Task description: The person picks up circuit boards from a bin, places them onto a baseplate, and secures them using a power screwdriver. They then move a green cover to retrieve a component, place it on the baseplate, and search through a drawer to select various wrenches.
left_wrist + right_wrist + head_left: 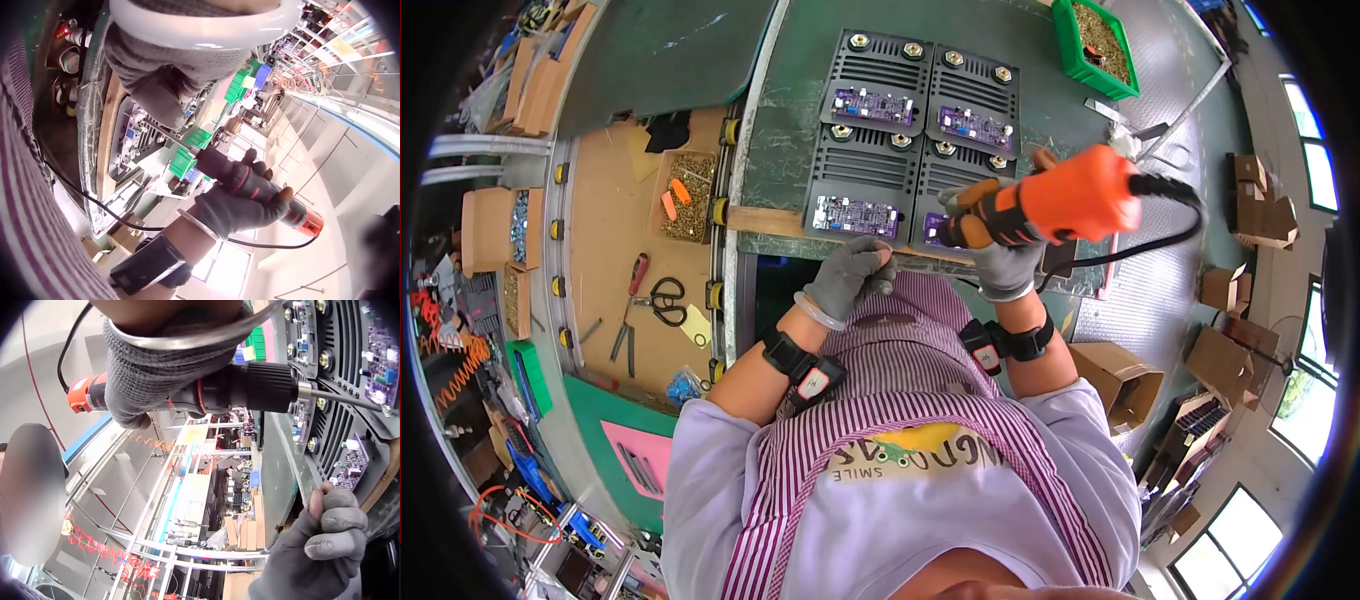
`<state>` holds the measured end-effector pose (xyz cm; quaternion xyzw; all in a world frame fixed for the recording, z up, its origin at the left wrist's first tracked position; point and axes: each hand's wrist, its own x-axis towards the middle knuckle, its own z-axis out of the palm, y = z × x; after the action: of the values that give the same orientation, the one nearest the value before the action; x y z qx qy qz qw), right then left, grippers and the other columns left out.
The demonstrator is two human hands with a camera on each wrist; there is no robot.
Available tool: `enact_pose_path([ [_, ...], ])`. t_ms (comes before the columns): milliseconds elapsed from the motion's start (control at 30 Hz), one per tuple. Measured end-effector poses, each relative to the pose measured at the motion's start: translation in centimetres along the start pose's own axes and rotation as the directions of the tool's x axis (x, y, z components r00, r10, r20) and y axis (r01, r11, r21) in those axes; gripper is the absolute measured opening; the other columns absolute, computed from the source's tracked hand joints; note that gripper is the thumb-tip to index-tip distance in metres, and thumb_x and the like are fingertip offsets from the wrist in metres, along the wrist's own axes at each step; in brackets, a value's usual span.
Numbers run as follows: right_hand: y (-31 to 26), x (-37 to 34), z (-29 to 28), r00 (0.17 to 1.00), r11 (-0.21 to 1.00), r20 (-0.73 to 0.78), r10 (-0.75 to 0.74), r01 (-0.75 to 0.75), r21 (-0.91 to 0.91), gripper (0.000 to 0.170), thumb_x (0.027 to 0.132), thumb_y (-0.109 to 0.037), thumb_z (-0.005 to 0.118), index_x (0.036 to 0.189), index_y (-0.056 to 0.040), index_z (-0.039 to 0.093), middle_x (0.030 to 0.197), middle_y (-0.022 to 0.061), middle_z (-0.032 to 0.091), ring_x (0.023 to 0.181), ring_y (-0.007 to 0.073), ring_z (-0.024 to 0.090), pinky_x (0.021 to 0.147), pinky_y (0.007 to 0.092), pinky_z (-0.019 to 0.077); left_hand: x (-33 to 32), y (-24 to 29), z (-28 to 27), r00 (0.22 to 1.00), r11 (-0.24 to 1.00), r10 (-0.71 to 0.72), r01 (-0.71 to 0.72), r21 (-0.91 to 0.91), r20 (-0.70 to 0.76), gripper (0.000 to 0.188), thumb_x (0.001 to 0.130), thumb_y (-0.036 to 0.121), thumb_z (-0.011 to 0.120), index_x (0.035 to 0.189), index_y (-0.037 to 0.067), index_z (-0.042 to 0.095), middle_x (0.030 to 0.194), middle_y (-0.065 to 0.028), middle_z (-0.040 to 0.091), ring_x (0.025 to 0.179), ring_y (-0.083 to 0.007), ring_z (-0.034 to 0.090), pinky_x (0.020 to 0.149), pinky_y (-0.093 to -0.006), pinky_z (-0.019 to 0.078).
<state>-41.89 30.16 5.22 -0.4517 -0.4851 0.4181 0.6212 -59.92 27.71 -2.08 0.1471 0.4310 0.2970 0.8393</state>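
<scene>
My gloved right hand grips an orange and black electric screwdriver. Its long bit reaches to the corner of a purple circuit board on the front right black panel. The driver covers most of that board in the head view. By the front left panel, my gloved left hand has its fingers curled in and the thumb against the index finger; the inside of the palm is hidden. Close to it lies another purple circuit board. Two further black panels behind carry similar boards and brass-coloured fittings.
A green bin of small metal parts stands at the back right. The driver's black cord loops to the right. On the left, a lower bench holds scissors, a red-handled screwdriver and a box of parts.
</scene>
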Motion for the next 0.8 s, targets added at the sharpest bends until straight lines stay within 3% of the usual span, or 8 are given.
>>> enact_pose_path([
  [67,-1.9,-0.1,0.0,1.0,0.998,-0.013,0.029,-0.028,0.051,0.015,0.063,-0.001,0.064,0.074,-0.0014,0.053,0.073,0.008,0.059,0.064,0.0137,0.057,0.059,0.0256,0.0478,0.4,-0.2,-0.4,1.0,1.0,-0.007,0.007,-0.015,0.01,0.014,0.088,0.018,0.05,0.086,0.004,0.053,0.071,-0.0021,0.054,0.058,-0.0097,0.051,0.051,-0.0212,0.0442],
  [133,-1.7,-0.4,-0.4,0.993,0.989,0.102,-0.058,0.044,0.139,0.033,0.072,-0.016,0.067,0.096,0.0003,0.051,0.083,0.0124,0.056,0.079,0.0286,0.06,0.073,0.0428,0.0502,0.7,0.0,-0.5,0.998,0.999,-0.011,0.013,-0.03,0.062,0.016,0.088,0.02,0.051,0.086,0.004,0.053,0.071,-0.0018,0.054,0.058,-0.0098,0.05,0.052,-0.0215,0.0435],
  [200,-3.1,-0.5,0.4,0.989,0.941,0.139,-0.047,-0.002,0.337,0.04,0.073,-0.023,0.07,0.1,-0.0011,0.05,0.084,0.0117,0.056,0.08,0.0273,0.059,0.073,0.0451,0.0492,0.9,0.3,-0.5,0.989,0.999,-0.016,0.022,-0.042,0.147,0.019,0.088,0.023,0.051,0.085,0.005,0.053,0.07,-0.0014,0.053,0.057,-0.0098,0.049,0.052,-0.0217,0.0427],
  [267,-3.7,-0.5,0.8,0.988,0.947,0.156,0.007,-0.056,0.316,0.047,0.073,-0.029,0.071,0.106,-0.0038,0.049,0.085,0.0104,0.056,0.077,0.0252,0.059,0.073,0.0471,0.0477,1.1,0.5,-0.9,0.982,1.0,-0.019,0.023,-0.017,0.188,0.02,0.088,0.025,0.052,0.085,0.005,0.053,0.07,-0.001,0.052,0.057,-0.0097,0.048,0.052,-0.0218,0.0418],
  [500,-3.0,-0.8,2.0,0.996,0.957,0.078,-0.033,0.009,0.29,0.046,0.074,-0.032,0.069,0.102,-0.0019,0.05,0.083,0.0098,0.056,0.075,0.0242,0.058,0.075,0.0484,0.0465,1.4,0.8,-1.3,0.983,0.999,-0.037,0.032,0.028,0.178,0.023,0.088,0.028,0.052,0.084,0.005,0.054,0.068,-0.0008,0.052,0.054,-0.0093,0.046,0.047,-0.0216,0.0387],
  [700,-2.7,-0.4,2.0,0.997,0.955,0.074,-0.008,-0.014,0.296,0.047,0.074,-0.037,0.068,0.1,-0.0018,0.05,0.085,0.0099,0.056,0.073,0.024,0.058,0.074,0.0484,0.0466,2.2,0.3,-2.4,0.968,0.976,-0.149,0.177,-0.125,0.2,0.028,0.087,0.033,0.052,0.083,0.005,0.053,0.064,0.001,0.049,0.049,-0.0071,0.04,0.042,-0.0207,0.0339],
  [800,-2.8,-0.2,2.2,0.999,0.964,0.043,0.018,-0.029,0.265,0.049,0.072,-0.037,0.069,0.101,-0.0017,0.049,0.086,0.01,0.055,0.074,0.0249,0.059,0.073,0.0494,0.0471,1.9,1.1,-1.9,0.967,0.984,-0.143,0.163,-0.079,0.212,0.03,0.088,0.035,0.052,0.081,0.006,0.051,0.062,0.0021,0.046,0.046,-0.0061,0.036,0.039,-0.0192,0.0301],
])
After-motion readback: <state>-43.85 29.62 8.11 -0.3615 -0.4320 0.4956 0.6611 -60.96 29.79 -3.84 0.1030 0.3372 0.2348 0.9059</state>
